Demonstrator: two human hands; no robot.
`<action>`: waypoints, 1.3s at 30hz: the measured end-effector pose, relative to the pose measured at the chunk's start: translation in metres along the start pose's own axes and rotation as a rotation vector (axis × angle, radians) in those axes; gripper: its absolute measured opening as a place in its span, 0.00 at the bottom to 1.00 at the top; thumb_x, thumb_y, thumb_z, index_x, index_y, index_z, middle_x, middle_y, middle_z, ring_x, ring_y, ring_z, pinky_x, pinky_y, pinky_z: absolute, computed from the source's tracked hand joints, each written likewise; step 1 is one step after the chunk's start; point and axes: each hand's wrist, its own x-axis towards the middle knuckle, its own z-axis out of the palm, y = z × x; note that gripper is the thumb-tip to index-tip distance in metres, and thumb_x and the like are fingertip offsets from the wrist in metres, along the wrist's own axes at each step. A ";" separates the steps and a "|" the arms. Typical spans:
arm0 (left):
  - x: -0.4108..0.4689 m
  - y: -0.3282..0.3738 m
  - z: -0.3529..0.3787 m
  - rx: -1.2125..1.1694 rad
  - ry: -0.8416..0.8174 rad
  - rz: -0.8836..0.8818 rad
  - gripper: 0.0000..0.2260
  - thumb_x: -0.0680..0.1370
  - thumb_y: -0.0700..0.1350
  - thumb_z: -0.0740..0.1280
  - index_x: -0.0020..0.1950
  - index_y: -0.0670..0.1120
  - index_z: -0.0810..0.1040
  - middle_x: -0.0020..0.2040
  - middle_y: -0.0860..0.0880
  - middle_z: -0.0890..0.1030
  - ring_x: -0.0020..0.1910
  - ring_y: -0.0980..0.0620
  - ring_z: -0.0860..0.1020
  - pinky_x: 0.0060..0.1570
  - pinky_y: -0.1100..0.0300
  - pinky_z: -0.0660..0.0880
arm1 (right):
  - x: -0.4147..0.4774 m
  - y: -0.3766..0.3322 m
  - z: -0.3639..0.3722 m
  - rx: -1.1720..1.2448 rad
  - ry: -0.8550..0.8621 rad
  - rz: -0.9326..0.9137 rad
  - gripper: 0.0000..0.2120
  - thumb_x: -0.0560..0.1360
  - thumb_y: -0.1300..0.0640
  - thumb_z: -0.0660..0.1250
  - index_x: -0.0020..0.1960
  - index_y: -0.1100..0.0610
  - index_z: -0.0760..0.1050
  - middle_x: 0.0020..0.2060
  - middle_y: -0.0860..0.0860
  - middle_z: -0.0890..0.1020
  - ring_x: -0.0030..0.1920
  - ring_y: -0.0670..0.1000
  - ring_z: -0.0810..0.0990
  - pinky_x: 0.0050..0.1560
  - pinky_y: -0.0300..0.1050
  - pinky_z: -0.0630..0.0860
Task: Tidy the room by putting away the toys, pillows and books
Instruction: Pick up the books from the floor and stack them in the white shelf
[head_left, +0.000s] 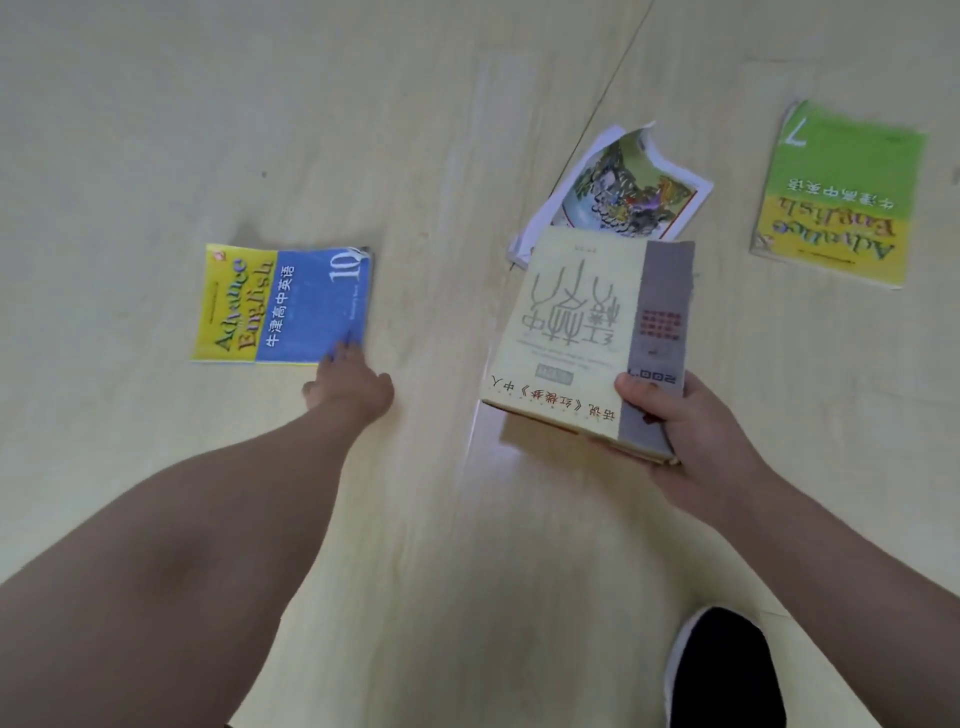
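the left hand's fingertips (342, 355) lie stretched out on the near right corner of a blue and yellow book (283, 304), with the thumb off to the side over the floor (467, 519). nothing is clasped. this book lies flat on the pale wood floor, cover up, marked "advance english" and "10", its far corner a little dog-eared. the left hand (353, 387) sits at the end of a bare arm reaching straight forward and down.

the right hand's thumb (636, 389) presses on the cover of a thick cream book (576, 322) with a grey strip along one side. the fingers curl beneath its near corner, grasping it. the right hand (691, 431) holds it level above the floor, and a second cream edge shows under it.

just beyond it an illustrated book (623, 192) with curled pages lies on the floor, and a green book (836, 197) lies further right. a black shoe (727, 670) stands at the bottom edge.
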 end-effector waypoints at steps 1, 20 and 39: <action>-0.006 -0.002 0.004 0.026 0.016 0.033 0.31 0.83 0.54 0.58 0.83 0.46 0.53 0.82 0.48 0.57 0.79 0.46 0.59 0.70 0.43 0.64 | -0.001 0.002 0.000 -0.024 -0.017 -0.001 0.20 0.78 0.63 0.68 0.69 0.55 0.74 0.59 0.56 0.85 0.57 0.61 0.85 0.44 0.55 0.85; -0.087 -0.023 0.057 -0.981 -0.019 -0.618 0.15 0.74 0.43 0.68 0.60 0.40 0.76 0.54 0.40 0.82 0.51 0.38 0.81 0.50 0.50 0.78 | 0.000 0.032 0.033 -0.343 -0.036 0.052 0.21 0.73 0.66 0.75 0.62 0.62 0.71 0.56 0.57 0.85 0.52 0.60 0.86 0.55 0.64 0.82; -0.211 0.092 -0.076 -0.792 0.317 0.483 0.11 0.81 0.40 0.62 0.63 0.49 0.75 0.47 0.51 0.81 0.46 0.45 0.78 0.44 0.55 0.73 | -0.122 0.013 -0.065 0.052 0.199 -0.200 0.23 0.74 0.55 0.69 0.67 0.58 0.74 0.57 0.56 0.84 0.52 0.57 0.84 0.46 0.53 0.83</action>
